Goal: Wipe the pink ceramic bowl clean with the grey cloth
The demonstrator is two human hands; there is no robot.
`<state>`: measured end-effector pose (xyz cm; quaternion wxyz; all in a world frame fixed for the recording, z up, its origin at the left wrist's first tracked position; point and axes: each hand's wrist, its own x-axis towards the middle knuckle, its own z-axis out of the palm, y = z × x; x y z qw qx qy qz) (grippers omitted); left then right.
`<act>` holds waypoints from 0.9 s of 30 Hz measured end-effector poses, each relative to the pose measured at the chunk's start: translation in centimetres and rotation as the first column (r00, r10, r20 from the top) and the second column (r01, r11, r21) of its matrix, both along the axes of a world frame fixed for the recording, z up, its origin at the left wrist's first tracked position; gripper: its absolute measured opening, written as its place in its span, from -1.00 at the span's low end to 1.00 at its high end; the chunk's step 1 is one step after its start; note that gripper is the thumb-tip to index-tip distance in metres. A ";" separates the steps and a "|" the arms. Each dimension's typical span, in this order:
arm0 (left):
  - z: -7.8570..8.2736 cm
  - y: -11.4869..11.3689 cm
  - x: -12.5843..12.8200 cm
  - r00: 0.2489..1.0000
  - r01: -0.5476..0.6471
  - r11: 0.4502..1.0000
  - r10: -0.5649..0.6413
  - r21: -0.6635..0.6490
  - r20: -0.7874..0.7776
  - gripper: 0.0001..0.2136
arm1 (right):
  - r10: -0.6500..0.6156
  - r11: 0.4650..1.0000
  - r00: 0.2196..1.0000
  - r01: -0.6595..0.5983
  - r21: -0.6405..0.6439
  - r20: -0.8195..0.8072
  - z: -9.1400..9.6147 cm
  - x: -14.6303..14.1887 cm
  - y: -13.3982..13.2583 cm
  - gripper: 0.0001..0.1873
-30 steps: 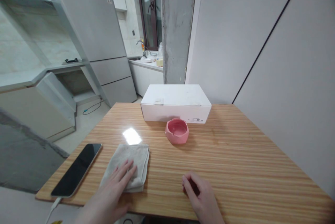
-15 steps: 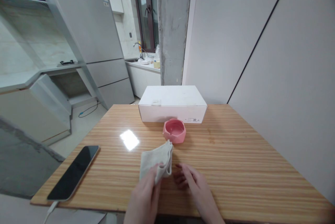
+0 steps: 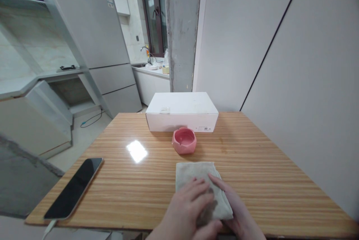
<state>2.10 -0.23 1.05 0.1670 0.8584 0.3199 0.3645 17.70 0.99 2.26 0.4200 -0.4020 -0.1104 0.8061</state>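
A folded pale grey cloth (image 3: 183, 172) is near the front of the wooden table, with a darker patch on its top that could be a stain or shadow. My right hand (image 3: 238, 210) grips the cloth's right edge, thumb on top and the other fingers hidden beneath. Over the cloth's lower left is my left hand (image 3: 190, 206), its fingers spread and slightly blurred; whether it presses on the fabric I cannot tell. Beyond the cloth stands a pink ashtray (image 3: 184, 146) with notches in its rim.
Behind the ashtray, a white box (image 3: 182, 120) sits at the table's far edge. A phone (image 3: 74, 189) with a white cable lies at the left on the wooden table (image 3: 266, 180). A pale wall (image 3: 303, 94) runs along the right; a fridge (image 3: 92, 27) stands back left.
The cloth has moved right and now lies flatter. My right hand, earlier apart from it, has taken hold of its right edge, while my left hand has loosened its grip and spread its fingers.
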 end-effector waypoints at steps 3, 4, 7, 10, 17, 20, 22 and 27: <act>2.9 4.2 -1.9 0.937 -0.234 0.947 0.280 -0.220 0.209 -0.62 | -0.068 0.996 0.998 0.067 0.056 0.013 -0.2 0.3 0.3 -0.80; 3.4 5.8 -2.4 0.899 -0.302 0.921 0.361 -0.247 0.247 -0.55 | -0.094 0.994 0.995 0.093 0.057 0.018 -0.4 0.6 0.4 -0.80; 2.8 10.3 -3.4 0.878 -0.324 0.872 0.422 -0.367 0.227 -0.13 | -0.213 0.976 0.976 0.211 0.044 0.036 -1.2 2.2 0.9 -0.81; 0.8 12.8 -3.3 0.894 -0.250 0.855 0.384 -0.455 0.230 0.07 | -0.380 0.925 0.924 0.378 0.040 0.048 -1.4 4.5 1.9 -0.83; 0.0 13.7 -2.6 0.873 -0.192 0.865 0.366 -0.463 0.322 -0.18 | -0.613 0.785 0.784 0.589 0.189 0.102 3.1 5.3 6.2 -0.75; 0.5 13.5 -2.7 0.862 -0.214 0.857 0.391 -0.468 0.323 -0.22 | -0.731 0.649 0.663 0.605 0.462 0.160 4.2 3.2 8.8 -0.73; 0.7 13.2 -2.6 0.847 -0.229 0.850 0.414 -0.474 0.334 -0.19 | -0.743 0.613 0.612 0.456 0.645 0.273 4.0 1.7 10.1 -0.70; 1.3 12.5 -2.0 0.801 -0.141 0.838 0.409 -0.527 0.437 -0.14 | -0.636 0.375 0.572 -0.357 0.856 0.518 3.1 -1.2 11.4 -0.63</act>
